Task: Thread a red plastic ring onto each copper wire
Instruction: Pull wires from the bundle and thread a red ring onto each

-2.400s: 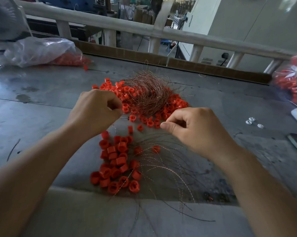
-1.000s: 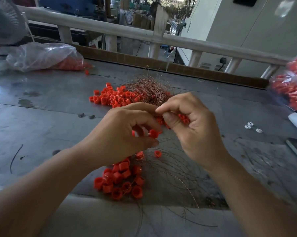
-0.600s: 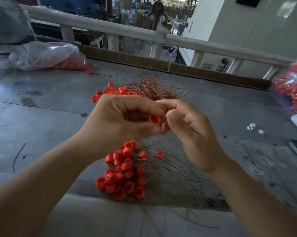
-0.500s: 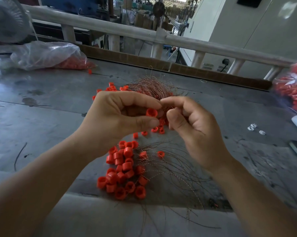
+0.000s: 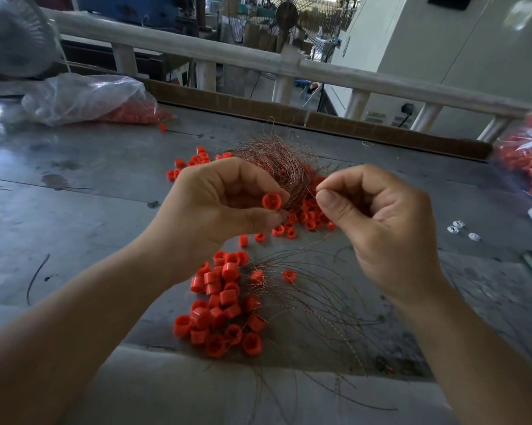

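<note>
Left hand (image 5: 215,207): pinching a red ring (image 5: 271,201), opening facing right.
Right hand (image 5: 378,222): pinching a thin copper wire (image 5: 310,194) just beside it.
Counter (image 5: 74,210): loose rings (image 5: 221,305), wire bundle (image 5: 277,161).

Smooth red plastic rings (image 5: 225,299), fine copper wire (image 5: 277,161) — dull, scuffed metal table (image 5: 83,179)

On the grey metal bench (image 5: 74,210), a tangled nest of copper wire (image 5: 277,161) lies behind a near heap of red plastic rings (image 5: 221,305). A clear plastic bag (image 5: 83,96) sits far left; three small white clips (image 5: 461,230) lie right.
</note>
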A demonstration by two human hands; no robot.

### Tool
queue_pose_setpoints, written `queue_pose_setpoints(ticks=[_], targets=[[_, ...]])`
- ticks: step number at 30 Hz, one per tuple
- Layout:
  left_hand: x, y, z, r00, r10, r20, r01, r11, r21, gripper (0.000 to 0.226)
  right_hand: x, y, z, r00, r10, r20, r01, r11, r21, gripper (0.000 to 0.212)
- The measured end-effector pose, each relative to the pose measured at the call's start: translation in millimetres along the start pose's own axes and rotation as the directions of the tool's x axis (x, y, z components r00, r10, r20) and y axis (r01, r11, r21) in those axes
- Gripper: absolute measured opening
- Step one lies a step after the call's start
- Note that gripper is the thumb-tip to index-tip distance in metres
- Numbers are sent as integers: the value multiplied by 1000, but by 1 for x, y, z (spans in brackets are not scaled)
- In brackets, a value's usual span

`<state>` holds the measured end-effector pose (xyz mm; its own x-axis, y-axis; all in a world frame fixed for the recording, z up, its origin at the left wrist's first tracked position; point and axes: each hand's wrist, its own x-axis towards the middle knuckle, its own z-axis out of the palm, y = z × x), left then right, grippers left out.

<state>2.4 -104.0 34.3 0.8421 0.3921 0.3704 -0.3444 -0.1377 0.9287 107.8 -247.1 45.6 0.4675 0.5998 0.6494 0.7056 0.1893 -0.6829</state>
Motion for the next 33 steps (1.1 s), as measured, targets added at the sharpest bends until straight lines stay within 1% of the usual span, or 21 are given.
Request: queue_pose_setpoints(ticks=[3, 7, 11, 14, 17, 21, 23, 27, 33], targets=[[-1, 0, 0, 1000, -14, 19, 15, 997, -82, 25, -2, -4, 2, 999, -7, 39, 8, 1000, -20, 15], [1, -1, 1, 999, -27, 22, 28, 997, -77, 30, -4, -8, 4, 998, -29, 60, 33, 998, -52, 16], [0, 0, -1, 998, -50, 49, 57, 986, -154, 26, -3, -7, 3, 997, 11, 74, -10, 1000, -18, 16], [0, 0, -4, 996, -66, 67, 76, 986, -150, 27, -3, -6, 4, 995, 43, 94, -40, 999, -34, 15], [0, 0, -3, 995, -63, 78, 76, 981, -177, 23, -4, -7, 4, 995, 39, 89, -37, 999, -22, 12], [0, -1, -1, 992, -54, 116, 71, 988, -141, 26, -3, -9, 1, 996, 57, 71, -61, 997, 46, 10], [0, 0, -1, 991, -43, 129, 61, 989, -136, 28, -3, -10, 0, 992, 74, 98, -82, 993, 83, 10], [0, 0, -1, 988, -34, 153, 53, 991, -125, 28, -4, -9, 3, 977, 103, 186, -121, 989, 90, 11], [-1, -1, -2, 989, -36, 143, 47, 996, -75, 33, -4, -11, 1, 979, 108, 176, -129, 985, 113, 12]])
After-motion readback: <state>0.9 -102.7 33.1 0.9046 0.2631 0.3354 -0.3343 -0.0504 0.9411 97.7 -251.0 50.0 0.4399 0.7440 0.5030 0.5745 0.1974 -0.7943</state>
